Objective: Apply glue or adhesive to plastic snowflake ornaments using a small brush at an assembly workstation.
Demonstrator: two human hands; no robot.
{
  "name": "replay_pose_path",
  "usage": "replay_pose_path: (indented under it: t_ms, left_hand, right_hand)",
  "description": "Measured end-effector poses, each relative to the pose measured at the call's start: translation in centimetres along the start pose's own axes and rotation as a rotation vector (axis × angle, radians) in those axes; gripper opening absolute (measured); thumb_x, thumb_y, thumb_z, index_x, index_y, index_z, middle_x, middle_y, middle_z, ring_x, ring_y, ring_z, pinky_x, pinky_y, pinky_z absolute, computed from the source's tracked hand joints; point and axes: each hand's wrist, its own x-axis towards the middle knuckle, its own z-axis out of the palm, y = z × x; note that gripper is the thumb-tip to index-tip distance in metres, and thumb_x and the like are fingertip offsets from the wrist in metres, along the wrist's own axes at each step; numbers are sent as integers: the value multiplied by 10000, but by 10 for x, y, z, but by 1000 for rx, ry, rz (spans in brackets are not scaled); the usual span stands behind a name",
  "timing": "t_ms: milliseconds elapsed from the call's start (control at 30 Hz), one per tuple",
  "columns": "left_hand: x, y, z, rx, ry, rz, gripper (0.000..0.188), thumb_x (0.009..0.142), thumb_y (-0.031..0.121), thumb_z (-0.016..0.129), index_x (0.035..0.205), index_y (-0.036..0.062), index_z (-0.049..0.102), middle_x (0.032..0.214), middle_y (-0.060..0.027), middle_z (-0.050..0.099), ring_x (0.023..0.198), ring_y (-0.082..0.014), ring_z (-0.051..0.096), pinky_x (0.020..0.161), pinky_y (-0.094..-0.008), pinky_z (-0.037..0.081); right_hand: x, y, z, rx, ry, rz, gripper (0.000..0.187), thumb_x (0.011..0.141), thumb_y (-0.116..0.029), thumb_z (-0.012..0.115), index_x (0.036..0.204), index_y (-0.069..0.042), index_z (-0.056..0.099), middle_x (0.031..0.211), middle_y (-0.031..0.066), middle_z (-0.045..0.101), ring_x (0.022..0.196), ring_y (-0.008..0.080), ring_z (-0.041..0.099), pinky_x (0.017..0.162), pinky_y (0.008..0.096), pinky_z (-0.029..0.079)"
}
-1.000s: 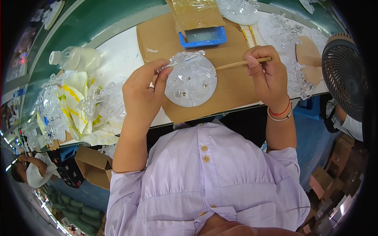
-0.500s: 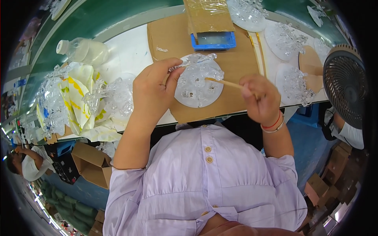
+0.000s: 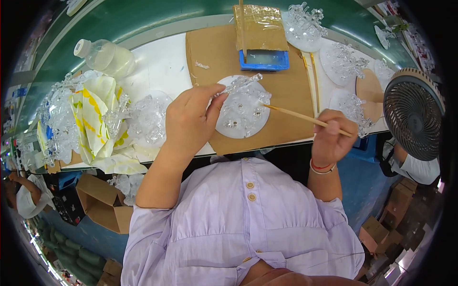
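Left hand (image 3: 193, 114): fingers clamped on clear plastic piece (image 3: 245, 83), above white disc (image 3: 226, 123) over brown cardboard (image 3: 288, 128). Right hand (image 3: 333, 136): fingers clamped on thin wooden stick (image 3: 300, 116), tip at disc's right edge.

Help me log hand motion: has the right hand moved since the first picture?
Yes. Judged against the blue tray, the right hand is now farther down the view, nearer the person's lilac shirt.

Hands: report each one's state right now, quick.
Left hand: closed, pinching a clear piece.
Right hand: closed, holding a thin wooden stick.
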Motion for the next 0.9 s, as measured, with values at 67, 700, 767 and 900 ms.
replay_pose_path:
  t_ms: [67, 700, 767, 900]
  left_hand:
    - [-5, -3, -1, -5, 35, -7, 134, 766, 60, 731, 887, 65, 672, 809, -72, 682, 699, -229, 647, 597, -311, 512]
    - [-7, -7, -7, -70, 32, -81, 219, 748, 56, 755, 947, 45, 664, 904, -96, 686, 811, -252, 653, 693, -324, 525]
    - [-8, -9, -6, -63, 31, -83, 215, 749, 55, 753, 945, 46, 666, 899, -95, 686, 809, -251, 653, 692, -324, 525]
    - [-9, -8, -5, -48, 24, -88, 199, 754, 55, 748, 938, 51, 669, 881, -89, 686, 805, -247, 652, 686, -322, 523]
  right_hand:
    - [11, 2, -13, 278, 187, -75, 90, 958, -97, 495, 916, -46, 435, 736, 159, 552, 578, 163, 450, 555, 320, 413]
    - [80, 45, 35, -391, -54, -220, 77, 936, -60, 569, 943, -6, 514, 856, 96, 647, 697, 107, 576, 640, 225, 463]
    - [80, 44, 38, -378, -51, -199, 78, 936, -61, 571, 942, -7, 515, 857, 96, 647, 694, 105, 576, 636, 223, 463]
    - [77, 45, 40, -286, -49, -133, 76, 945, -65, 558, 955, -9, 509, 865, 92, 640, 670, 83, 548, 608, 203, 440]
